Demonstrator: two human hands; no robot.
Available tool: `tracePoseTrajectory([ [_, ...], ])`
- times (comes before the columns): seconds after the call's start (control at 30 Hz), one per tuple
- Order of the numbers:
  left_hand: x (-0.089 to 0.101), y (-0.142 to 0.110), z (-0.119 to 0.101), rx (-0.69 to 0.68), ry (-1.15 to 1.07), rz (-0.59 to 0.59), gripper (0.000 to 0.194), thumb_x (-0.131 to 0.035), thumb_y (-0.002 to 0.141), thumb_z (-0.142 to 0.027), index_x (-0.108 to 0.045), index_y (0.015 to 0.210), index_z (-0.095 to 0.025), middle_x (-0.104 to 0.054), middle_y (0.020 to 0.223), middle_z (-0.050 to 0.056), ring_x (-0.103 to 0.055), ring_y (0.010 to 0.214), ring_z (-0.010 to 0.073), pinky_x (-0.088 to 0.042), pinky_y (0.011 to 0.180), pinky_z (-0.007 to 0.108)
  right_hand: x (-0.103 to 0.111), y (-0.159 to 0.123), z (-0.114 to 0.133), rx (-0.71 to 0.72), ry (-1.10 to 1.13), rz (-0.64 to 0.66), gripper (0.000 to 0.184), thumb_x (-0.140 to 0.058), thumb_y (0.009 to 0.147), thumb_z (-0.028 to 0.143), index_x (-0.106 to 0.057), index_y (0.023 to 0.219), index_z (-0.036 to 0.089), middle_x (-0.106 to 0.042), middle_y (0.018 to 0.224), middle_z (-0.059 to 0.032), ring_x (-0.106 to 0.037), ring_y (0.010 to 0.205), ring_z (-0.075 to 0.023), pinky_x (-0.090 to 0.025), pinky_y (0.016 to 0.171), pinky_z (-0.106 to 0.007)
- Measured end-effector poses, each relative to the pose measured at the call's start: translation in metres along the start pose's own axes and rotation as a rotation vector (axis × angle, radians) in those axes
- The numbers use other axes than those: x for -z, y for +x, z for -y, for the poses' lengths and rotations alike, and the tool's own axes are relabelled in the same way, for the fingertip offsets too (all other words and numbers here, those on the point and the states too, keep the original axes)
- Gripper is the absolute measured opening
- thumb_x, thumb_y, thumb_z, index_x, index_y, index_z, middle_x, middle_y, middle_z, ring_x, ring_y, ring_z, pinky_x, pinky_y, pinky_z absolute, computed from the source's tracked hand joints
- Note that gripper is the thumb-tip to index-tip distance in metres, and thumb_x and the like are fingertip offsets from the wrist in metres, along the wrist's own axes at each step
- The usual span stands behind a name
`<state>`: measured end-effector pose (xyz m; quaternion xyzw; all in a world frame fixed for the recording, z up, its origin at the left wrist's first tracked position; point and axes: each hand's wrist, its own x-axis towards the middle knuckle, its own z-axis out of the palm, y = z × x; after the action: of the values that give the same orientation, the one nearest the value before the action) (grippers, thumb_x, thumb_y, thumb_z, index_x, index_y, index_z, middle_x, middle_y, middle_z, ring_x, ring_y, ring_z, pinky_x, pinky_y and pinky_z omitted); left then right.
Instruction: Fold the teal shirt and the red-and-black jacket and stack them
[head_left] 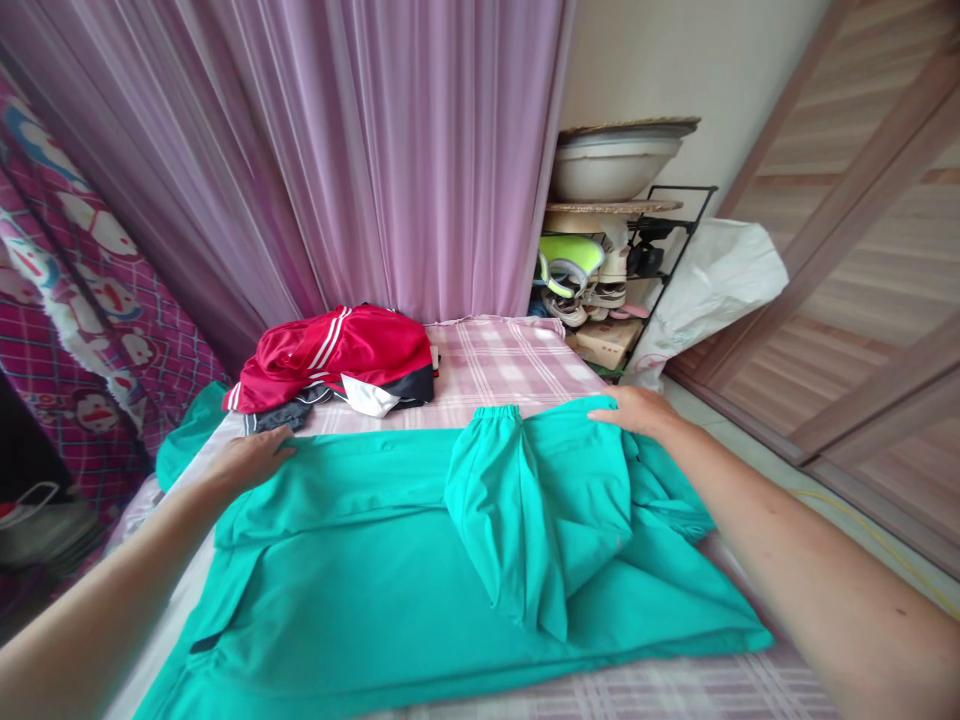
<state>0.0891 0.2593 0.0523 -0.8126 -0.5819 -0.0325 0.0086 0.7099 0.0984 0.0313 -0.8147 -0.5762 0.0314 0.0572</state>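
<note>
A turquoise jacket [337,590] lies spread across the bed, its far edge folded over toward me. One sleeve [499,510] with a gathered elastic cuff is laid over its right half, the cuff pointing away. My left hand [259,455] is closed on the far left corner of the fabric. At the far right edge, my right hand [634,408] grips the cloth, fingertips bent over it and partly hidden. More turquoise fabric bunches beneath my right forearm. Just beyond my left hand sits a heap of red clothing [360,345] with white stripes, along with dark and white pieces.
The bed has a pink-and-white checked sheet [502,360]. A purple curtain [420,150] hangs behind it. At the back right stands a black rack [682,190] with shoes and a white basin [615,165]. A white bag [712,280] leans near the wooden wardrobe [847,240].
</note>
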Motion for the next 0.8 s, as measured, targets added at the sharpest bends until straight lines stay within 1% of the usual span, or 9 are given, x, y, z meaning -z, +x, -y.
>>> tracePoseTrajectory([
  [0.1, 0.01, 0.001, -0.013, 0.054, 0.198, 0.065, 0.042, -0.04, 0.09, -0.038, -0.065, 0.116, -0.016, -0.072, 0.109, 0.017, -0.068, 0.101, 0.035, -0.05, 0.088, 0.046, 0.01, -0.001, 0.021, -0.053, -0.093, -0.131, 0.048, -0.057, 0.086, 0.053, -0.064, 0.123, 0.023, -0.069, 0.118, -0.0152, -0.063, 0.108, -0.0355, -0.046, 0.085, -0.046],
  [0.17, 0.01, -0.004, -0.027, 0.093, 0.233, 0.045, 0.047, -0.038, 0.092, -0.037, -0.062, 0.124, -0.013, -0.068, 0.12, 0.021, -0.063, 0.111, 0.038, -0.047, 0.094, 0.05, 0.01, -0.005, 0.037, -0.062, -0.138, -0.16, 0.046, -0.054, 0.089, 0.045, -0.059, 0.129, 0.023, -0.066, 0.125, -0.015, -0.059, 0.114, -0.0342, -0.044, 0.089, -0.048],
  [0.3, -0.012, -0.027, -0.054, 0.065, 0.186, -0.07, 0.056, -0.036, 0.094, -0.039, -0.05, 0.142, -0.015, -0.048, 0.15, 0.018, -0.042, 0.139, 0.0361, -0.034, 0.11, 0.054, 0.008, -0.024, 0.075, 0.029, -0.095, -0.173, 0.039, -0.048, 0.093, 0.037, -0.065, 0.124, 0.023, -0.063, 0.133, -0.0117, -0.056, 0.12, -0.0297, -0.042, 0.092, -0.041],
  [0.37, -0.028, -0.043, -0.065, 0.0, 0.141, -0.043, 0.057, -0.033, 0.096, -0.042, -0.046, 0.147, -0.021, -0.041, 0.156, 0.012, -0.033, 0.145, 0.0325, -0.026, 0.116, 0.056, 0.01, -0.037, 0.099, 0.068, -0.001, -0.118, 0.038, -0.043, 0.095, 0.043, -0.072, 0.109, 0.023, -0.07, 0.12, -0.0096, -0.061, 0.11, -0.0266, -0.043, 0.084, -0.035],
  [0.47, -0.048, -0.066, -0.076, -0.037, 0.086, 0.06, 0.055, -0.033, 0.097, -0.044, -0.041, 0.15, -0.03, -0.036, 0.16, 0.006, -0.028, 0.148, 0.03, -0.023, 0.117, 0.056, 0.015, -0.058, 0.138, 0.086, 0.158, 0.107, 0.059, -0.033, 0.095, 0.061, -0.074, 0.08, 0.022, -0.074, 0.087, -0.0074, -0.065, 0.083, -0.0227, -0.04, 0.066, -0.03],
  [0.5, -0.053, -0.072, -0.078, -0.034, 0.071, 0.083, 0.056, -0.034, 0.097, -0.045, -0.04, 0.151, -0.031, -0.035, 0.16, 0.006, -0.028, 0.148, 0.0301, -0.024, 0.117, 0.056, 0.015, -0.065, 0.15, 0.105, 0.197, 0.174, 0.062, -0.033, 0.094, 0.065, -0.073, 0.074, 0.022, -0.072, 0.08, -0.0066, -0.064, 0.077, -0.0215, -0.038, 0.062, -0.029],
  [0.57, -0.056, -0.08, -0.08, -0.026, 0.041, 0.097, 0.056, -0.035, 0.097, -0.045, -0.04, 0.151, -0.029, -0.037, 0.159, 0.009, -0.031, 0.147, 0.0315, -0.028, 0.115, 0.056, 0.014, -0.078, 0.17, 0.161, 0.243, 0.237, 0.053, -0.045, 0.09, 0.064, -0.072, 0.074, 0.021, -0.071, 0.075, -0.0048, -0.062, 0.071, -0.0195, -0.036, 0.059, -0.027],
  [0.67, -0.048, -0.087, -0.087, -0.037, 0.003, 0.043, 0.058, -0.039, 0.097, -0.045, -0.04, 0.151, -0.024, -0.039, 0.157, 0.014, -0.035, 0.145, 0.0341, -0.03, 0.113, 0.058, 0.01, -0.096, 0.189, 0.226, 0.286, 0.13, 0.025, -0.062, 0.085, 0.039, -0.074, 0.097, 0.021, -0.074, 0.089, -0.004, -0.064, 0.079, -0.0201, -0.04, 0.065, -0.027],
  [0.8, -0.018, -0.098, -0.116, -0.204, -0.059, -0.198, 0.065, -0.046, 0.094, -0.044, -0.031, 0.155, -0.024, -0.036, 0.158, 0.016, -0.033, 0.146, 0.0347, -0.031, 0.114, 0.057, 0.012, -0.127, 0.209, 0.489, 0.364, -0.043, 0.037, -0.053, 0.088, 0.021, -0.07, 0.12, 0.025, -0.072, 0.112, -0.0048, -0.065, 0.1, -0.0206, -0.046, 0.083, -0.029],
])
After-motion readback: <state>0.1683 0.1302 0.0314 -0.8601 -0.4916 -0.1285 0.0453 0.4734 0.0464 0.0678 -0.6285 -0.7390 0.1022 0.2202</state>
